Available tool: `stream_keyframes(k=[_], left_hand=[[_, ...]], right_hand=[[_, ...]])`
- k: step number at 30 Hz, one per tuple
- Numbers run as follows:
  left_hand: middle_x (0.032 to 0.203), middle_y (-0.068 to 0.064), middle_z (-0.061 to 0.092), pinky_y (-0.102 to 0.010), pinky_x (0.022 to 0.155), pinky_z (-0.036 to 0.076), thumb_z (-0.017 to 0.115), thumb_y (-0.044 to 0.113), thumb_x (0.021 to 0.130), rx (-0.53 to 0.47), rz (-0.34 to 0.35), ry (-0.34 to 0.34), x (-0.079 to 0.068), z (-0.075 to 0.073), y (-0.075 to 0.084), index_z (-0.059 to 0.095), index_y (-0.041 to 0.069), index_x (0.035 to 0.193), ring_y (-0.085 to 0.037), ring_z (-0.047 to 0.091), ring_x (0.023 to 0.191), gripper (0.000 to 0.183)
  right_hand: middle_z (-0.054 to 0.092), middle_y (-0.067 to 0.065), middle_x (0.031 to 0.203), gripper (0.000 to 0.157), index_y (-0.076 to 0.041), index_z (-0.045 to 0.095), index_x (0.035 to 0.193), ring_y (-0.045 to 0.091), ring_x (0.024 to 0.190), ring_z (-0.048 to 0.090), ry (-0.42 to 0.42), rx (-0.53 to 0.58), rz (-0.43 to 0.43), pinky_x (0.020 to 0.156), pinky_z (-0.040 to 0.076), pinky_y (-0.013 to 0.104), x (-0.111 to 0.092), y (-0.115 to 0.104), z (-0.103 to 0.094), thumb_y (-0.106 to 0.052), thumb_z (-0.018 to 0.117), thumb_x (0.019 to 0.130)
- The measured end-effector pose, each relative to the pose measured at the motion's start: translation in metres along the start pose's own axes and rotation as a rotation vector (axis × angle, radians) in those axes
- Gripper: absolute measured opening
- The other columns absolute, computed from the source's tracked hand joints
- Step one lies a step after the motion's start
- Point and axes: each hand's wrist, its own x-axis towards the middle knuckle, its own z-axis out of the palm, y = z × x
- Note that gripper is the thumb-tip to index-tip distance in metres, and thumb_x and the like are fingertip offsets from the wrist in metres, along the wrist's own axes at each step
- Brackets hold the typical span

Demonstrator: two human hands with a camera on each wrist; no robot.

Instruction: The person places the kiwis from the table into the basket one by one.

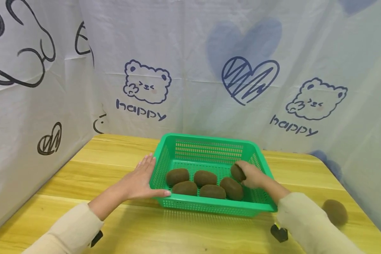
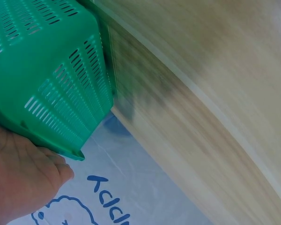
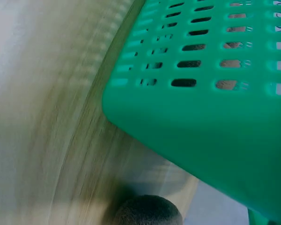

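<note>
Head view: behind the green basket (image 1: 216,203), the cloth (image 1: 195,116) carries the word "happy" twice, each under a bear drawing. The left hand (image 1: 141,181) lies against the basket's left end, fingers straight, thumb spread wide along the near rim. Inside the basket's right end, the right hand (image 1: 252,175) grips a kiwi (image 1: 237,173); five other kiwis (image 1: 205,178) lie toward the basket's near side. A loose kiwi (image 1: 335,212) sits right of the basket.

Left wrist view: a blue word, cut off, shows beyond the basket; the left hand touches its rim.

Right wrist view: a brown rounded end shows beside the basket.

Left bear print (image 1: 147,84): "happy" (image 1: 141,110) at its 6 o'clock, cloth backdrop (image 1: 190,106)
Right bear print (image 1: 317,100): "happy" (image 1: 293,126) at 7 o'clock, same backdrop
</note>
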Motion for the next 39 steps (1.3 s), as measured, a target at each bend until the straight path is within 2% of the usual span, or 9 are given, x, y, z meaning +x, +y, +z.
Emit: stream_keyframes(k=[6,14,17,27,39], left_hand=[[0.154,-0.023,0.002,-0.051,0.116,0.013,0.058,0.070,0.073,0.005,0.005,0.001,0.001,0.002,-0.001,0.010,-0.007,0.146,-0.040,0.004,0.143,0.117],[0.154,-0.024,0.002,-0.052,0.116,0.013,0.058,0.069,0.073,0.009,0.009,0.001,0.001,0.003,-0.001,0.010,-0.007,0.146,-0.040,0.004,0.143,0.116],[0.154,-0.023,0.002,-0.052,0.116,0.013,0.058,0.069,0.073,0.000,0.008,0.001,0.001,0.003,-0.001,0.010,-0.007,0.146,-0.040,0.003,0.143,0.116],[0.155,-0.023,0.002,-0.052,0.116,0.013,0.058,0.069,0.073,-0.001,0.003,0.009,0.001,0.003,-0.001,0.010,-0.008,0.146,-0.040,0.003,0.143,0.116],[0.154,-0.024,0.002,-0.052,0.116,0.013,0.059,0.068,0.074,-0.002,0.005,0.009,0.001,0.002,0.001,0.010,-0.008,0.146,-0.040,0.004,0.143,0.116]], right_hand=[[0.050,0.032,0.122,0.060,0.016,0.040,0.126,0.045,0.108,0.052,-0.021,-0.091,-0.026,0.089,0.048,0.050,0.001,0.002,0.008,0.023,0.055,0.068],[0.050,0.032,0.126,0.056,0.017,0.043,0.126,0.048,0.116,0.047,-0.078,-0.089,0.028,0.095,0.045,0.052,-0.002,-0.003,0.001,0.011,0.065,0.075],[0.050,0.033,0.127,0.056,0.018,0.045,0.125,0.048,0.118,0.046,-0.064,-0.093,0.019,0.097,0.044,0.052,-0.004,-0.005,-0.006,0.005,0.069,0.077],[0.049,0.033,0.128,0.048,0.014,0.047,0.126,0.048,0.120,0.045,0.254,-0.007,-0.031,0.100,0.039,0.056,-0.019,-0.006,-0.027,0.001,0.062,0.083],[0.053,0.032,0.123,0.044,0.010,0.053,0.123,0.049,0.116,0.048,0.654,0.067,0.045,0.097,0.039,0.059,-0.049,0.003,-0.027,0.000,0.064,0.082]])
